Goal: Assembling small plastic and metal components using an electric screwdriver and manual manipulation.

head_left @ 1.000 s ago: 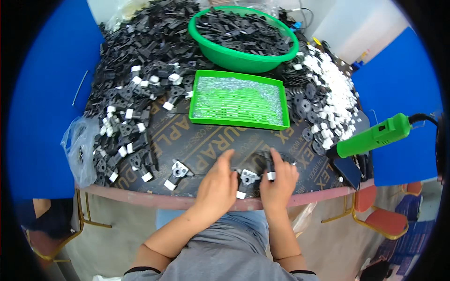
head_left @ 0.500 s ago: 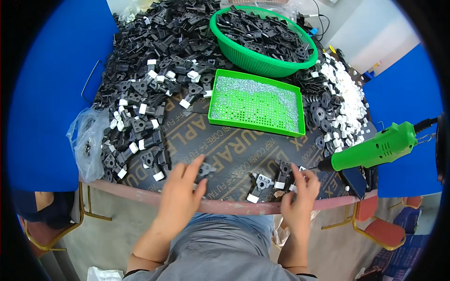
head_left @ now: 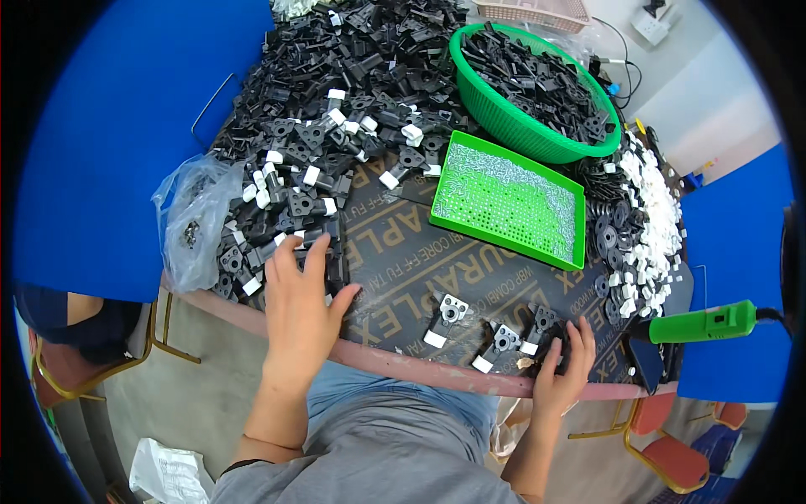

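My left hand (head_left: pixel 300 304) lies flat with fingers spread at the near edge of a big heap of black plastic brackets with white caps (head_left: pixel 312 160), fingertips touching the nearest pieces. My right hand (head_left: pixel 564 370) rests at the table's front edge, fingers on a black bracket (head_left: pixel 538 326). Two more black brackets with white ends (head_left: pixel 445 317) (head_left: pixel 497 344) lie on the dark board just left of it. Whether the right hand grips anything I cannot make out.
A green tray of small screws (head_left: pixel 507 200) sits mid-table, a green basket of black parts (head_left: pixel 537 88) behind it. White and black small parts (head_left: pixel 642 223) pile at the right. A green power screwdriver (head_left: pixel 707 322) lies far right. A clear plastic bag (head_left: pixel 191 220) hangs left.
My left hand has swung from the middle of the table out to the left, onto the edge of the black heap. My right hand has shifted a little to the right.
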### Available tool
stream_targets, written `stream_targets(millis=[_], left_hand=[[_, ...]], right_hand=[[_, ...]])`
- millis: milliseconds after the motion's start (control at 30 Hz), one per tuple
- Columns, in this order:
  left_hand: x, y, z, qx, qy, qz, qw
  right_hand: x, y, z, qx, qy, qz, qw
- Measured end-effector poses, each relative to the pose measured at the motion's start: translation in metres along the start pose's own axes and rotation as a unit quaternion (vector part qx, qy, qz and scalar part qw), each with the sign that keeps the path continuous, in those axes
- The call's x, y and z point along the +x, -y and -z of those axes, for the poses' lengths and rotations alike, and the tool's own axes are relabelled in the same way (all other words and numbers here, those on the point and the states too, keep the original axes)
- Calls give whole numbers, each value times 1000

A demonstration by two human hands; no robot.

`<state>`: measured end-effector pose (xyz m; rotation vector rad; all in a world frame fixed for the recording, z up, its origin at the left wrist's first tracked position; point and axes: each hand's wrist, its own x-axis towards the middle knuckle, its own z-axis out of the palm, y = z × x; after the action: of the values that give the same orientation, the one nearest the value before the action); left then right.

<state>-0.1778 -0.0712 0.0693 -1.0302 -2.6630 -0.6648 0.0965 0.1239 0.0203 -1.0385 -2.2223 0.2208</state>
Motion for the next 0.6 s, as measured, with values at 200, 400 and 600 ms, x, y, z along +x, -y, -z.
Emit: stream_targets(millis=[200, 400, 600], left_hand=[[-20, -14, -3, -95, 62, -57, 992], [-30, -30, -17, -290, 126, -88, 945], [-27, -3, -15, -416, 111, 20, 902]], right_hand=[[-4, 37, 5, 61, -60, 91, 992], [42, 109, -18, 192, 132, 176, 956], [56, 123, -39, 158, 286, 287, 900]])
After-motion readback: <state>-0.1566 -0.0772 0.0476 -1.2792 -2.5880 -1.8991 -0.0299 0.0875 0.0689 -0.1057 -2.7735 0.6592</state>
